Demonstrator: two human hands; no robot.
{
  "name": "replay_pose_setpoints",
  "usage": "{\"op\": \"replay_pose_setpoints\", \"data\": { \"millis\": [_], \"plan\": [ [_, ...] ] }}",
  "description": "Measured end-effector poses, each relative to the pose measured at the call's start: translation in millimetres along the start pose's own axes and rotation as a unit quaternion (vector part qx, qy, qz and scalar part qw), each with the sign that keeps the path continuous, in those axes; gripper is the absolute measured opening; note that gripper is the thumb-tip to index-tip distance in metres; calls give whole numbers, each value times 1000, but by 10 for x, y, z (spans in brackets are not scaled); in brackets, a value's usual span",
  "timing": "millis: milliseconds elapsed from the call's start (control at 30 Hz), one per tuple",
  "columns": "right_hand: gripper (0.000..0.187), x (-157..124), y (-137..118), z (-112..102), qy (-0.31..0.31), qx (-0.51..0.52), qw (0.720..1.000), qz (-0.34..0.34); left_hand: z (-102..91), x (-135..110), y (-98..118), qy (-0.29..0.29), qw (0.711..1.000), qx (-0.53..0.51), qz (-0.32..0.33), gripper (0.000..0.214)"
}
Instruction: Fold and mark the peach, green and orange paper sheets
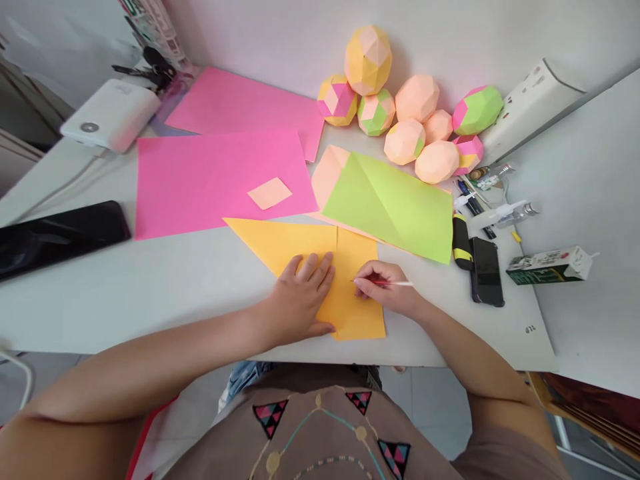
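Observation:
My left hand (304, 300) lies spread on a folded yellow-orange sheet of paper (357, 317), which has a pointed flap reaching to the left. Across the sheet, my right hand (383, 285) pinches a thin red-and-white pen (400, 283); its tip is at or just above the paper, to the right of the fold edge. Beyond my hands lie a folded green sheet (400, 200) over peach paper (330, 170), and a pink sheet (200, 180) with a small peach paper diamond (270, 193) on it.
Several faceted paper balls (369, 60) are grouped by the wall. A power strip (530, 110), glue bottles (500, 215), a highlighter (461, 241), a phone (486, 272) and a drink carton (553, 265) stand or lie right. Left are a black phone (65, 237) and a white charger (110, 113).

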State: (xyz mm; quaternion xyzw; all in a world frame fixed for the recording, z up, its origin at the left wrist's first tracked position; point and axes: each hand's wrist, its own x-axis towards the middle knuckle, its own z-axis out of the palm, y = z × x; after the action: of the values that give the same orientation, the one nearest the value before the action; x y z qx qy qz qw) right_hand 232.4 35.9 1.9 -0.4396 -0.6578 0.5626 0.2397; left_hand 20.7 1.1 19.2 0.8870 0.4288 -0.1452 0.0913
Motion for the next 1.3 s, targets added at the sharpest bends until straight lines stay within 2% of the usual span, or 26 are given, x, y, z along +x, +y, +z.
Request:
{"op": "replay_pose_setpoints", "data": {
  "millis": [167,300,433,733,1033,1300],
  "plan": [
    [2,-352,-58,240,-14,-94,991,-94,17,1,5,-26,1000,1,-9,103],
    [12,-567,24,471,4,-151,973,-175,44,1,9,-26,1000,6,-10,104],
    [17,-607,102,559,-11,-155,964,-218,75,9,11,-28,1000,1,-13,105],
    [17,-593,145,566,-11,-151,961,-232,180,-14,14,44,999,-18,-8,106],
    [16,-581,127,565,-30,-151,966,-205,158,-2,6,25,1000,-12,-5,107],
    [18,-572,119,557,-33,-152,965,-211,149,-8,8,26,999,-17,-9,107]
  ]
}}
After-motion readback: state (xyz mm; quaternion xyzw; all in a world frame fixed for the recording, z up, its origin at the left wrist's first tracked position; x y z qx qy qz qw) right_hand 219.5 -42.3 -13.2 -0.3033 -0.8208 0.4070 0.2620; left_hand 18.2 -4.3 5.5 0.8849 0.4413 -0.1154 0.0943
